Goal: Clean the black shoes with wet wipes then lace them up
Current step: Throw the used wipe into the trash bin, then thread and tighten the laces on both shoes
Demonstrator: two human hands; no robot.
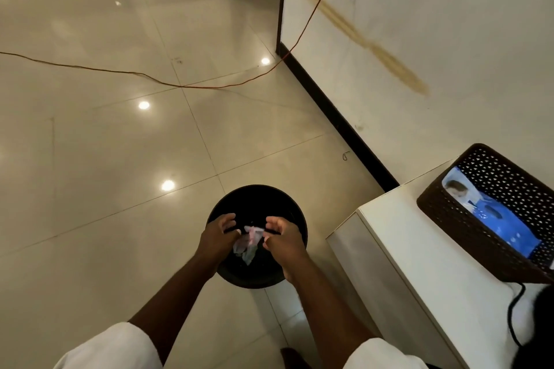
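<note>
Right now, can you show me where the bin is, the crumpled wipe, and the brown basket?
bin [295, 220]: head view, on its black right rim.
crumpled wipe [250, 241]: head view, on its middle, between the hands.
brown basket [449, 220]: head view, on its woven front wall.

Both hands [218, 235] [281, 238] over black bin [295, 219], crumpled wipe [248, 244] between.

One head-worn camera looks steeply down, close above a bin [295, 220] on the floor [105, 129].

Bin [295, 220] on floor [90, 144], left of cabinet [404, 243] bearing basket [455, 219].
</note>
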